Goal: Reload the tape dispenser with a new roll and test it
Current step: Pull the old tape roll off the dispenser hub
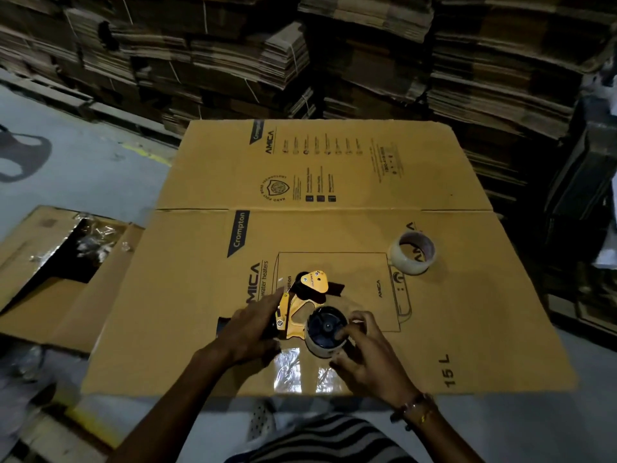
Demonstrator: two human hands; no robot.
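A yellow and black tape dispenser lies on a flattened cardboard box. My left hand grips its handle from the left. A nearly used-up roll sits on the dispenser's black hub. My right hand has its fingers closed around that roll from the right. A clear tape roll stands apart on the cardboard, to the upper right of the dispenser. A patch of shiny clear tape is stuck on the cardboard just below the dispenser.
An open carton with crumpled clear tape inside lies to the left on the floor. Tall stacks of flattened cartons fill the back and right. Grey floor shows at the left.
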